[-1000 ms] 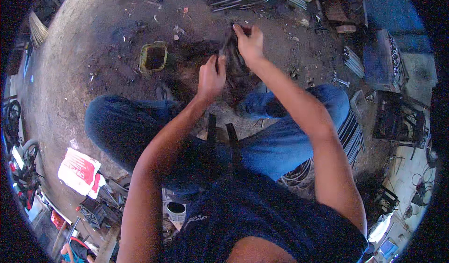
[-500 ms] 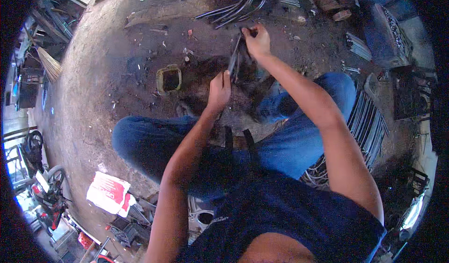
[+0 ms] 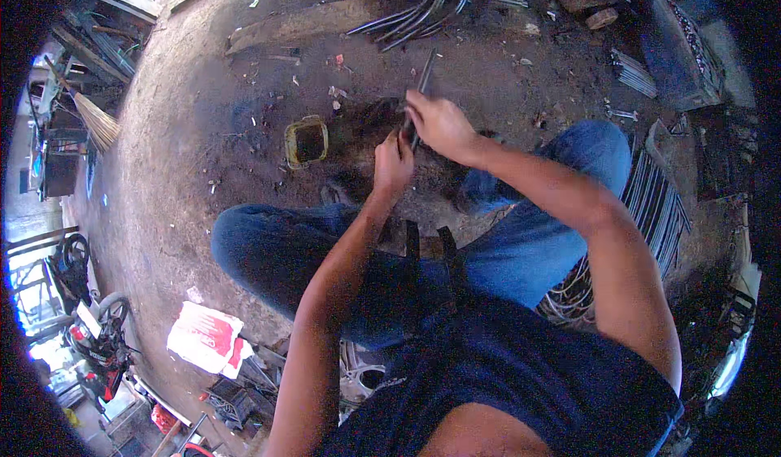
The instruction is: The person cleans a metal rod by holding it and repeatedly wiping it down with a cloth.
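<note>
Dark rod (image 3: 427, 71): I see left fingers (image 3: 399, 143) and right fingers (image 3: 419, 103) curled around it, one end jutting beyond them.

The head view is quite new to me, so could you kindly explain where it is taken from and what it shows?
There is no machine here: these are a person's bare hands. A wide fisheye camera worn on the head looks down, so straight edges bend toward the dark rim, and picture-left is the person's left. The blue jeans are the wearer's own bent legs.

The right hand is around a slim dark rod, which sticks out beyond it. The left hand has its fingers by the rod's lower part; how firmly they grip is unclear.

On the dirty floor lie a yellowish-rimmed container, curved metal tubes and, at the right, long thin bars.
</note>
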Tool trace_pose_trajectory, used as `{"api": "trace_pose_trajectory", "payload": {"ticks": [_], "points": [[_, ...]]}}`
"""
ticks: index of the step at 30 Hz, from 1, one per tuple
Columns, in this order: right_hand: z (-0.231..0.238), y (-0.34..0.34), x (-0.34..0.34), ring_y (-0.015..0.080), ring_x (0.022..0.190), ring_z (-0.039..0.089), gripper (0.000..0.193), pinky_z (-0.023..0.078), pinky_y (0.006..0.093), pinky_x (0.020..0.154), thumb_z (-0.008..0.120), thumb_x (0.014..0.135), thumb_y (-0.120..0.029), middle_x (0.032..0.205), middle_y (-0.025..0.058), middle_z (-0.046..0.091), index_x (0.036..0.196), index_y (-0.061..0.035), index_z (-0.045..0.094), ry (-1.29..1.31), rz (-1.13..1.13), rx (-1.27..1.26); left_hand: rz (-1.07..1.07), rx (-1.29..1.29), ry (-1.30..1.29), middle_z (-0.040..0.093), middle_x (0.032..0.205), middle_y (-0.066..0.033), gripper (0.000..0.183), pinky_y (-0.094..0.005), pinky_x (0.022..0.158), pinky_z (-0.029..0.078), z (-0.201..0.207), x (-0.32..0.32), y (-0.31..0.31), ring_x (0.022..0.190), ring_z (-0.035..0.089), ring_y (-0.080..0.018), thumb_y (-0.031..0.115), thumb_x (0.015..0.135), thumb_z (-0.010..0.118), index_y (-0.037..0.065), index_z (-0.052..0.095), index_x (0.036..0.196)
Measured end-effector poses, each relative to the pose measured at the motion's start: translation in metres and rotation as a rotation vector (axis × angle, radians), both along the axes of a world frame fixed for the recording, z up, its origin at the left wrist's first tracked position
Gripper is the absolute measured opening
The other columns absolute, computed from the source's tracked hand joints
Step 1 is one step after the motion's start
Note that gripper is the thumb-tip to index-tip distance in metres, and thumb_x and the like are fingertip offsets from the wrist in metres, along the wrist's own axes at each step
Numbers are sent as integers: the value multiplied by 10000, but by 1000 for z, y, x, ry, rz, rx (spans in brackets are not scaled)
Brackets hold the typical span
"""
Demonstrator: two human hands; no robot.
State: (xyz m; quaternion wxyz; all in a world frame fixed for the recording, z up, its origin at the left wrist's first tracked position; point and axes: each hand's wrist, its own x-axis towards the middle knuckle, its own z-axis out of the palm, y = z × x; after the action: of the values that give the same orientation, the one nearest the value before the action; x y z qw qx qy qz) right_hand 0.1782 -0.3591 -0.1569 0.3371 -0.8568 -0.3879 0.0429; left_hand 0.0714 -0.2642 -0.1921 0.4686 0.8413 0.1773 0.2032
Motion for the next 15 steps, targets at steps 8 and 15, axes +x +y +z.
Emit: {"api": "trace_pose_trajectory", "payload": {"ticks": [8,15], "points": [[15,2,13,426,710,600,175,487,510,636,570,838,-190,758,229,607,977,-83,579,-39,-68,-137,-20,88,-138,555,680,-276,258,-482,534,401,-9,8,-1,661,552,-457,138,918,477,-60,523,758],[12,-1,51,430,700,597,152,485,517,614,533,850,-230,726,224,604,876,-89,583,-117,-236,-156,-77,74,47,546,661,-276,251,-468,510,392,0,17,-5,610,558,-439,137,921,470,-53,528,769]]}}
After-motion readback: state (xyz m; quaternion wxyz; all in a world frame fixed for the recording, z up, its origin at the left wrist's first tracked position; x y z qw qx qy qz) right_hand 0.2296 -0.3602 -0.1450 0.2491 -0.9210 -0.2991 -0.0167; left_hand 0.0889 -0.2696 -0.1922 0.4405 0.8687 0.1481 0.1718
